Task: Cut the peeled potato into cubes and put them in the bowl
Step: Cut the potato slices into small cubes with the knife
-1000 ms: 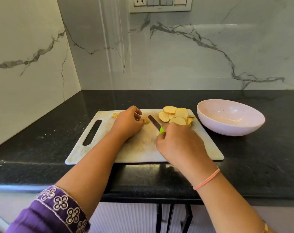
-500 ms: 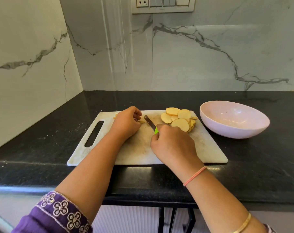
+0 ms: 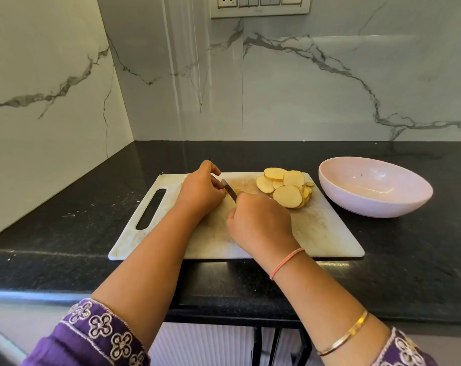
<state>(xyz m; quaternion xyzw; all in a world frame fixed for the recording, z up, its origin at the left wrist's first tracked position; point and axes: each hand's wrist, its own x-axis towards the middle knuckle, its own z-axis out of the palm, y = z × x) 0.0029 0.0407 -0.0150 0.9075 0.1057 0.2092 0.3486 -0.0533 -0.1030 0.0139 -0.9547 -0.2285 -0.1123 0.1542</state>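
The potato is cut only partway. A pile of round slices lies just beyond and to the right of the right hand's fingers. A smaller piece sits under the left hand's fingers, with only a yellow sliver showing at their tips. No cubes can be seen anywhere, so slicing looks done while the cutting into strips and cubes seems barely begun.

The left fingers are curled down together over that piece, pinning it to the board. The right fingers are wrapped tight round the handle of a knife, which they hide. Its dark blade runs forward from them and ends right beside the left fingertips, on or just above the piece. Whether the edge has bitten in cannot be told.

The bowl stands on the counter, well to the right of both hands and past the slices. It holds no potato, only a tiny speck.

By my reading most of the work remains: finish this piece, cube the whole pile, then move everything across to the bowl.
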